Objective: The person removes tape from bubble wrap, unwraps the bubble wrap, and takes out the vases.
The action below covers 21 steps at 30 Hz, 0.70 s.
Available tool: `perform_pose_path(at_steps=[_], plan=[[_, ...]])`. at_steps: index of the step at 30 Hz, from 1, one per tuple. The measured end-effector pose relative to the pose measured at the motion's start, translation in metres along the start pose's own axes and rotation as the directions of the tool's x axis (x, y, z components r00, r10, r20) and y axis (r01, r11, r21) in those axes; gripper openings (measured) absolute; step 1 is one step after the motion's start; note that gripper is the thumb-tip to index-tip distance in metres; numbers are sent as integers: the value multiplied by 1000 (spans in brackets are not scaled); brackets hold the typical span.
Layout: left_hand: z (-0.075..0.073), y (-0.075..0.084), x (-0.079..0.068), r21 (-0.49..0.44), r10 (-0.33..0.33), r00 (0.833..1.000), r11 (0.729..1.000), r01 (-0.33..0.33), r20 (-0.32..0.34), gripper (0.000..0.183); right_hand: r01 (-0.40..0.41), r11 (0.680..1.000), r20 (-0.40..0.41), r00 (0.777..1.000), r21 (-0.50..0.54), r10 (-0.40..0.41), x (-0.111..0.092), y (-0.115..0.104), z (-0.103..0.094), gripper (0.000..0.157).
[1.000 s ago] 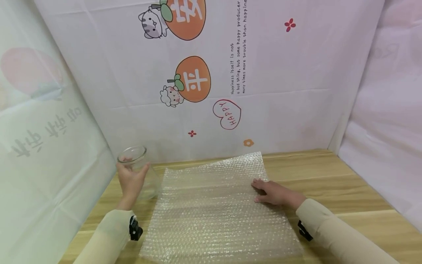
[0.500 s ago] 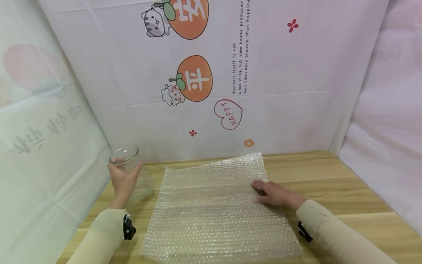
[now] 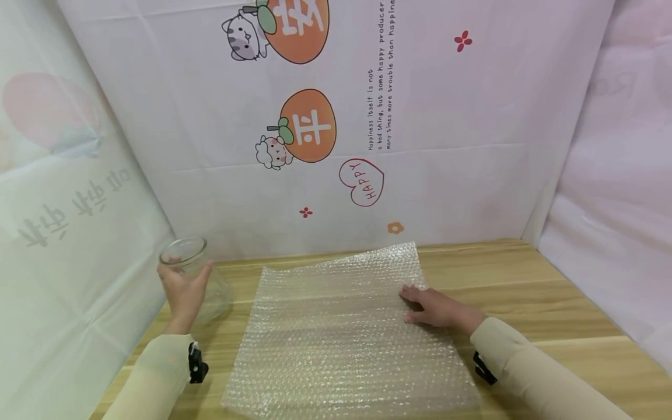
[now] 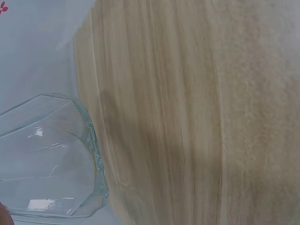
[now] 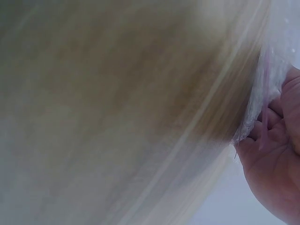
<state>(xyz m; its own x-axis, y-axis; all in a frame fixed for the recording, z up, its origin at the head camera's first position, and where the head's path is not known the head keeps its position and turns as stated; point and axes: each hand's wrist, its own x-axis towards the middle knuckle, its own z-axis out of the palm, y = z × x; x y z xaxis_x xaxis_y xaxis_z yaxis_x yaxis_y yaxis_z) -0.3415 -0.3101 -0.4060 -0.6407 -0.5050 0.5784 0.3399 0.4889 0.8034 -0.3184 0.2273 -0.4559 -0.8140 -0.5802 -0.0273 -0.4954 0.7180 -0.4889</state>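
Observation:
A clear glass jar (image 3: 214,294) with a wide round rim stands at the left of the table, held up or tilted slightly; I cannot tell if its base touches the wood. My left hand (image 3: 181,294) grips it just below the rim, thumb on the right side. In the left wrist view the thick faceted base of the jar (image 4: 51,159) shows. A large sheet of bubble wrap (image 3: 336,332) lies flat across the middle. My right hand (image 3: 433,306) rests on its right edge with fingers extended. The right wrist view shows the palm (image 5: 269,164) beside the wrap's edge.
The wooden table (image 3: 546,303) extends to the right of the bubble wrap. Behind it hangs a white printed cloth (image 3: 446,128). More white cloth closes off the left side (image 3: 79,245) and the right side (image 3: 619,221).
My left hand has carried the glass jar leftward, away from the bubble wrap's left edge. The right hand and the bubble wrap stay where they were.

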Motion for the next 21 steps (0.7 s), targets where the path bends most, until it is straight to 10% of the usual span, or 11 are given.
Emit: perform_pose_path(at_steps=[21], plan=[[-15,-13,1,13,-88,996,996,89,-27,74,2,1000,-4,1000,-1,-2,0,-2,0,71]])
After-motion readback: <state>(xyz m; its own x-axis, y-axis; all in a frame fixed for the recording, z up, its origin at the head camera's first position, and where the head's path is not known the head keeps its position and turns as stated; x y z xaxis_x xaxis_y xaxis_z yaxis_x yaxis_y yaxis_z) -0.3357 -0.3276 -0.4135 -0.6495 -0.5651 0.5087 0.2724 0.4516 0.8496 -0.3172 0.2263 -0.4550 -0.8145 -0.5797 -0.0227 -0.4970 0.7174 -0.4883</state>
